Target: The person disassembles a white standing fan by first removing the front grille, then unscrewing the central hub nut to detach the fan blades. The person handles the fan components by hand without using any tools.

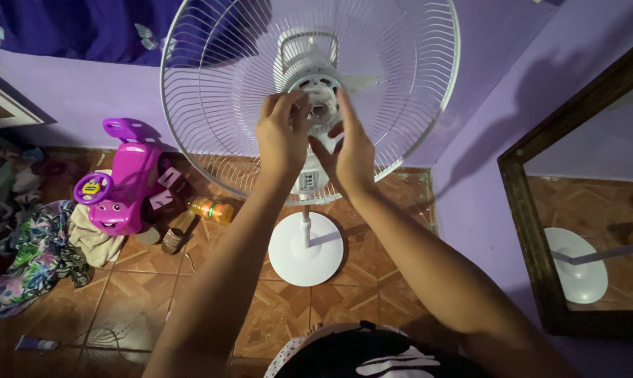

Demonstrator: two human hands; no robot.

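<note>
One pedestal fan (309,105) stands on the tiled floor (211,308) against a purple wall (71,91). Its front guard is off and no blades are on the shaft; only the rear grille (211,77) and the motor hub (320,98) remain in place.

Both hands work at the hub, at the grille's centre. The left hand (283,136) sits at 9 o'clock of the hub, fingers curled and pinched against its rim. The right hand (351,150) sits at 4 o'clock, fingers spread and pressed along the hub's side. Whether either hand grips a loose part, such as a nut, cannot be told; the fingers hide it.

Judged state of work: the fan is stripped to grille and motor. No blade or front guard shows anywhere, so I cannot tell whether it is coming apart or going together.

Count:
- one round fan base (306,248), at 6 o'clock of the hub;
- one pink ride-on toy car (120,185), at 8 o'clock;
- one orange bottle (211,209) lying just beside the car;
- one cloth heap (29,252), far left;
- one framed mirror (533,231), at 3 o'clock, reflecting the base.
</note>
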